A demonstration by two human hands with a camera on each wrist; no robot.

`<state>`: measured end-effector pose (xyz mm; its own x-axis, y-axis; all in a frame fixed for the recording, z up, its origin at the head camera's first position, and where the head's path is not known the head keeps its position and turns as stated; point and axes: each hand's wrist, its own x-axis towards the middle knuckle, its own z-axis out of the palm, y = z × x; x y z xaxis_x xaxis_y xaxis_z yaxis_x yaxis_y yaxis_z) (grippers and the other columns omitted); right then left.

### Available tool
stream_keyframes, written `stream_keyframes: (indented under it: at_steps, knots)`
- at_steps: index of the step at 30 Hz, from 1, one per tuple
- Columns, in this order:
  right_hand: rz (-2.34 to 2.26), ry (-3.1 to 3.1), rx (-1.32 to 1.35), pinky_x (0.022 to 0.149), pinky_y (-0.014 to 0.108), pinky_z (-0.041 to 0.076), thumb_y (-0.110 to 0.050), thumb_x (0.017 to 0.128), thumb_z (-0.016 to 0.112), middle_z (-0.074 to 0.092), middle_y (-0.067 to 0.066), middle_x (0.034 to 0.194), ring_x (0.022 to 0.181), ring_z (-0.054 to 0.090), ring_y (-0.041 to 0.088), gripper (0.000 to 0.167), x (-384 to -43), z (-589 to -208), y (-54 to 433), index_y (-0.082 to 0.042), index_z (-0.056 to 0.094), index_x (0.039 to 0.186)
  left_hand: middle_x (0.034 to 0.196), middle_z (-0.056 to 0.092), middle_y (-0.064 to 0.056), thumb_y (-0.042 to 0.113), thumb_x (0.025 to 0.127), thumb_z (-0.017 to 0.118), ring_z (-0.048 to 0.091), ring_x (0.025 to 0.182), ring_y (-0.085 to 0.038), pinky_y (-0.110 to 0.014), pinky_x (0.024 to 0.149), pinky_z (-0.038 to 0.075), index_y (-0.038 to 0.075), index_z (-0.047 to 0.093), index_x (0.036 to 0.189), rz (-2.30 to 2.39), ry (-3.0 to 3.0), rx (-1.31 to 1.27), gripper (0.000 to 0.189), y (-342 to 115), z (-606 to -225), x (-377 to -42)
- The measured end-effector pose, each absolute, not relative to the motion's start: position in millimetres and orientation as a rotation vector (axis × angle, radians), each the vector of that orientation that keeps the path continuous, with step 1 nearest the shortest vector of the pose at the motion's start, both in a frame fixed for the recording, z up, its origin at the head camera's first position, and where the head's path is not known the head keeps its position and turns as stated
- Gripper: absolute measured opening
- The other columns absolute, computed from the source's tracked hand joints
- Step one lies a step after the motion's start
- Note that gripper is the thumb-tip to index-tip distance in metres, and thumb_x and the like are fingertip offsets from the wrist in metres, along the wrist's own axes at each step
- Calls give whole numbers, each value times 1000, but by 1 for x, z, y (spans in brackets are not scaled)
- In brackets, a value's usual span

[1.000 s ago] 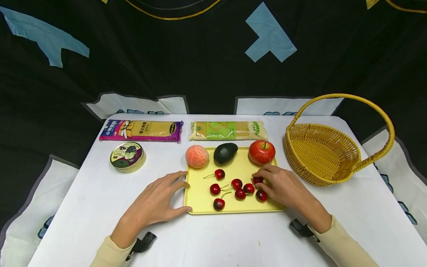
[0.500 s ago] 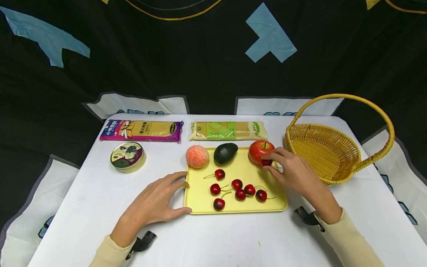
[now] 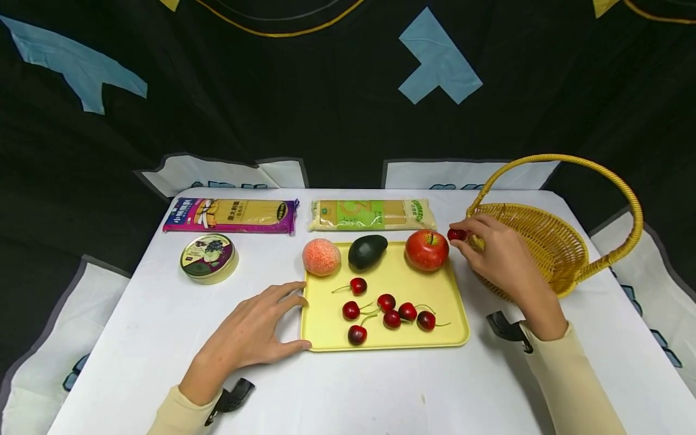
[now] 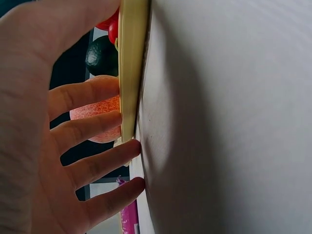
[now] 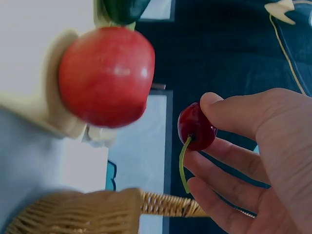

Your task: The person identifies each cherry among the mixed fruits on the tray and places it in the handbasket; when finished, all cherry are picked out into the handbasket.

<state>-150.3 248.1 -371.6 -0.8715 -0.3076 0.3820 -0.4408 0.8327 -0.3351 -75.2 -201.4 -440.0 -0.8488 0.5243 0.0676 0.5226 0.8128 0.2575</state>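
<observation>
Between thumb and fingers my right hand (image 3: 497,254) pinches a dark red cherry (image 5: 196,126), its green stem hanging down in the right wrist view. That hand is over the left rim of the yellow wicker basket (image 3: 522,296), just right of the red apple (image 3: 426,250). My left hand (image 3: 252,335) has its fingers spread, with fingertips and thumb touching the left edge of the yellow tray (image 3: 440,338). Several cherries (image 3: 392,319) with stems lie on the tray. Along its far side sit a peach (image 3: 321,257), an avocado (image 3: 367,252) and the apple.
Behind the tray lie a purple pasta packet (image 3: 231,215) and a green-labelled noodle packet (image 3: 372,215). A round tin (image 3: 209,258) stands at the left. The basket's tall handle (image 3: 614,175) arches up at the right. A black cloth (image 3: 272,109) hangs behind the white table.
My right hand has lifted a cherry from the tray's right side and carried it past the apple, rightward and away from me, to the basket. My left hand stays at the tray edge.
</observation>
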Motion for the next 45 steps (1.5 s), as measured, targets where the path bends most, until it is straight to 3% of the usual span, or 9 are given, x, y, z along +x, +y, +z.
stream_keyframes:
  at_steps: [10, 16, 45]
  knots:
    - [641, -2741, 430, 89, 60, 60, -13, 94, 85, 73, 18, 125, 108, 71, 40, 32, -159, -372, 273, -6, 77, 124, 161, 54, -2, 73, 81, 81, 58, 141, -29, -56, 106, 57, 24, 71, 134, 400, 2983, 848, 73, -203, -441, -75]
    - [645, -2817, 335, 93, 64, 56, -19, 97, 82, 69, 23, 131, 114, 66, 44, 36, -163, -374, 287, -6, 75, 130, 159, 55, -3, 73, 83, 80, 59, 140, -30, -57, 110, 54, 23, 70, 134, 416, 2987, 856, 71, -202, -443, -76]
    - [673, -3004, 269, 95, 66, 57, -7, 100, 76, 70, 28, 121, 108, 67, 44, 30, -188, -408, 327, 4, 71, 128, 162, 53, -2, 74, 82, 80, 58, 140, -29, -57, 105, 57, 24, 70, 135, 418, 2997, 864, 73, -203, -444, -75]
